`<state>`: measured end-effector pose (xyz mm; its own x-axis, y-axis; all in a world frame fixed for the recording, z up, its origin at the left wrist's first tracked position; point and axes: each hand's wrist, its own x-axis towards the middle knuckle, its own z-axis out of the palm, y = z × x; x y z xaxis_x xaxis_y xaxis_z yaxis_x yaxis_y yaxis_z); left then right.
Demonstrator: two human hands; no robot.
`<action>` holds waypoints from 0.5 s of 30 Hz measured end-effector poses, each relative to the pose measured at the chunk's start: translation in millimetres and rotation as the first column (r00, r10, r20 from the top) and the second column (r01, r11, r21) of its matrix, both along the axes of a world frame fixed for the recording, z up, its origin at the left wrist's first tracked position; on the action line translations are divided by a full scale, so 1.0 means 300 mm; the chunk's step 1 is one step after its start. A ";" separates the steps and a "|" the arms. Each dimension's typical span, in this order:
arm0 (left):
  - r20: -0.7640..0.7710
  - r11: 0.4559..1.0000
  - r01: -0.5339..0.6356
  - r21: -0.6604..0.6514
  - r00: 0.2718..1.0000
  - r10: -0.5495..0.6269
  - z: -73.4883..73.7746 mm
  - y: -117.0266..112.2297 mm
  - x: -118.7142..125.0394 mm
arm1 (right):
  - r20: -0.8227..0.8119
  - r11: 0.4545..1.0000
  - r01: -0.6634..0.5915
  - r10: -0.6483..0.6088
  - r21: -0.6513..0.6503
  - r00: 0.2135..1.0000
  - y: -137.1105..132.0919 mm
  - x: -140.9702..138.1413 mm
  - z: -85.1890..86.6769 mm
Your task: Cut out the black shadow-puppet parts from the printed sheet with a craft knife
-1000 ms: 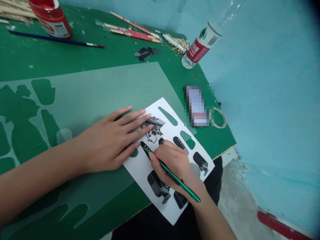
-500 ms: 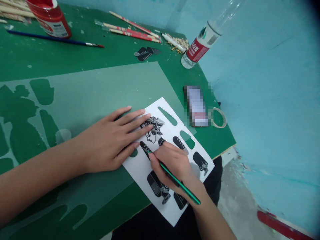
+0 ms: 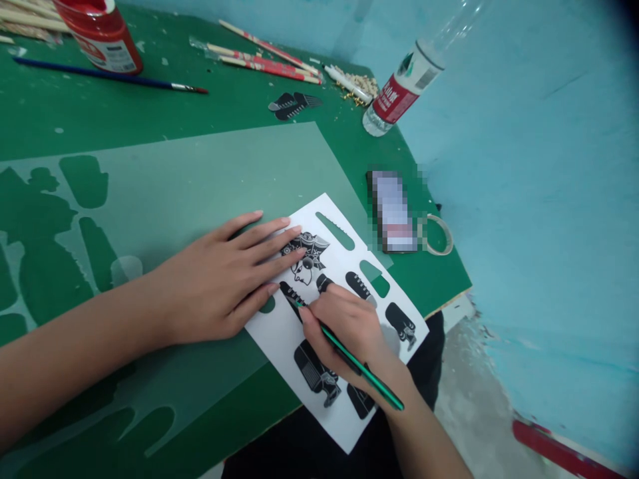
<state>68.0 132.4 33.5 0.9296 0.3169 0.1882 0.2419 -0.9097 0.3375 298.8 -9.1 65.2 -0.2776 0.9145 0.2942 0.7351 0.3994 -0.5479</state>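
Observation:
A white printed sheet (image 3: 344,429) with black patterned shapes and several cut-out holes lies at the table's front edge, its near corner hanging over. My left hand (image 3: 214,283) rests flat on the sheet's left side, fingers spread beside a printed head figure (image 3: 302,269). My right hand (image 3: 347,326) grips a slim green pen-shaped craft knife (image 3: 372,378). The knife's tip meets the sheet at a dark shoe-like shape (image 3: 291,291), just right of my left thumb. The fine point is too small to see clearly.
A translucent sheet with cut-outs (image 3: 224,179) covers much of the green table (image 3: 174,130). Behind it are cut black pieces (image 3: 294,106), wrapped chopsticks (image 3: 269,66), a paintbrush (image 3: 110,78) and a red jar (image 3: 102,40). At right stand a bottle (image 3: 394,100), a phone (image 3: 394,213) and a tape roll (image 3: 439,235).
My right hand and the craft knife have shifted very slightly down and to the right. My left hand and the sheet look nearly the same.

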 end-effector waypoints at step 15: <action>-0.036 1.000 0.002 -0.014 0.999 -0.002 0.008 0.004 -0.004 | 0.015 0.999 -0.023 0.022 0.025 1.000 -0.001 0.005 -0.001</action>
<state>66.7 133.6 35.8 0.9363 0.3176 0.1502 0.2523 -0.9054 0.3415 300.2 -9.3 64.9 -0.3025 0.9004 0.3126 0.7338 0.4293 -0.5266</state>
